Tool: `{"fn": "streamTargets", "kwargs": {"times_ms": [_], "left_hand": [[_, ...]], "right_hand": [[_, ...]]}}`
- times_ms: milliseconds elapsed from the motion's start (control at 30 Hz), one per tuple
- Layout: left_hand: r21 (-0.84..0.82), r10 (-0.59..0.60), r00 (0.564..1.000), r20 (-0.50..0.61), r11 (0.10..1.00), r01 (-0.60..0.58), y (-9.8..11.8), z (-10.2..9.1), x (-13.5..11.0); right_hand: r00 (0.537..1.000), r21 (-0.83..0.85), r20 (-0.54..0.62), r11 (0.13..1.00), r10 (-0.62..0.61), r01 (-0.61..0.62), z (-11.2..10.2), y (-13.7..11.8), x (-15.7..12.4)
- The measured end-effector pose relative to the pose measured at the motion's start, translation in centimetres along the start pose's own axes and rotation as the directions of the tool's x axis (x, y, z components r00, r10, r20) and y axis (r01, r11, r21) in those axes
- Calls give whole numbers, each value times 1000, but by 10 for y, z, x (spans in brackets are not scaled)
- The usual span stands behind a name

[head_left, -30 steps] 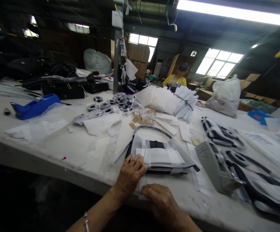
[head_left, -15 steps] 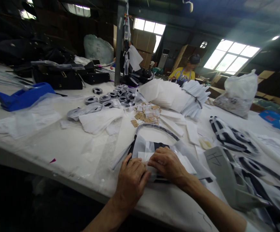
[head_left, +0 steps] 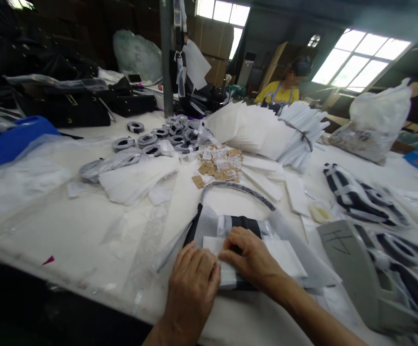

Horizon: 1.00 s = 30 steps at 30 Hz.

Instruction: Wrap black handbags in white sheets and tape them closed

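Two hands are close together at one black bag (head_left: 247, 224); the left hand (head_left: 193, 283) rests with bent fingers on the bag's near left corner, and the right hand (head_left: 250, 252) has its thumb and fingers curled in over one white sheet (head_left: 284, 254) on the bag's front; I cannot tell if they are grasping the sheet or only pressing on it. The bag lies near the front edge of the white counter (head_left: 97, 235); its one wrapped handle (head_left: 238, 186) makes a loop on the far side. Just past the handle is one pile of brown and white tags (head_left: 218, 166), too many to count; to the left are more than six rolled-up straps (head_left: 136, 127), but they overlap; behind the tags are one fanned-out stack of white sheets (head_left: 245, 127) and one bundle of white strips (head_left: 295, 154). One gray tape holder (head_left: 353, 269) is right of the bag; one blue tool (head_left: 18, 137) is far left; one pink scrap (head_left: 49, 260) is near the front edge; one person in yellow (head_left: 277, 91) is across the counter.
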<state>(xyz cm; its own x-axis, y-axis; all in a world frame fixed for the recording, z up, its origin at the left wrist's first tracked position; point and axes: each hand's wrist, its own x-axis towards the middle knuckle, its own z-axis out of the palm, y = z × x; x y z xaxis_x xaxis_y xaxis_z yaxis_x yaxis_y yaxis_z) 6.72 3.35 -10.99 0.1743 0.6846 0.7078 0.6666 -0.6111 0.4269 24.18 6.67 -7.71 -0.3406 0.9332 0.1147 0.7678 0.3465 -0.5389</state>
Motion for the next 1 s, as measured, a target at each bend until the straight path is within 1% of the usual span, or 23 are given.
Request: {"fn": "streamTargets", "kwargs": {"times_ms": [100,200,300,433,533,600,700,767,800,833,900,933,967,1000], "left_hand": [[14,139,990,-12,990,-138,9,-7,-5],[44,213,976,40,976,-215,22,-9,-18],[126,201,973,115,968,-215,31,-9,-27],[227,173,965,199,949,-217,35,-11,-27],[271,181,960,215,933,-236,36,-10,-25],[290,210,954,215,919,-268,35,-9,-26],[304,255,942,219,900,-314,32,-7,-28],[305,263,941,215,897,-320,30,-6,-30],[303,263,941,213,898,-320,29,-6,-31],[301,263,941,211,899,-319,29,-5,-32],[291,263,942,209,903,-317,27,-4,-33],[286,263,942,208,905,-315,25,-4,-34],[280,264,942,209,906,-317,24,-4,-34],[275,271,939,211,906,-323,22,-4,-34]], "right_hand": [[999,21,19,999,26,-26,0,-1,1],[999,37,31,999,33,-34,-1,-2,3],[998,40,36,998,49,-50,-3,-3,4],[996,11,64,998,65,-65,-7,-7,7],[994,-15,80,997,79,-78,-10,-9,10],[996,-30,56,997,75,-74,-11,-11,13],[997,-46,-40,996,68,-70,-19,-14,12],[989,-49,-135,996,64,-71,-34,-14,2],[977,-42,-205,997,51,-61,-45,-12,-8],[959,-35,-280,998,38,-50,-59,-8,-21],[895,-20,-447,999,16,-28,-92,7,-58],[875,-29,-482,997,45,-67,-111,19,-80],[853,-41,-510,988,110,-151,-130,32,-103],[819,-44,-535,961,207,-272,-149,46,-127]]}}
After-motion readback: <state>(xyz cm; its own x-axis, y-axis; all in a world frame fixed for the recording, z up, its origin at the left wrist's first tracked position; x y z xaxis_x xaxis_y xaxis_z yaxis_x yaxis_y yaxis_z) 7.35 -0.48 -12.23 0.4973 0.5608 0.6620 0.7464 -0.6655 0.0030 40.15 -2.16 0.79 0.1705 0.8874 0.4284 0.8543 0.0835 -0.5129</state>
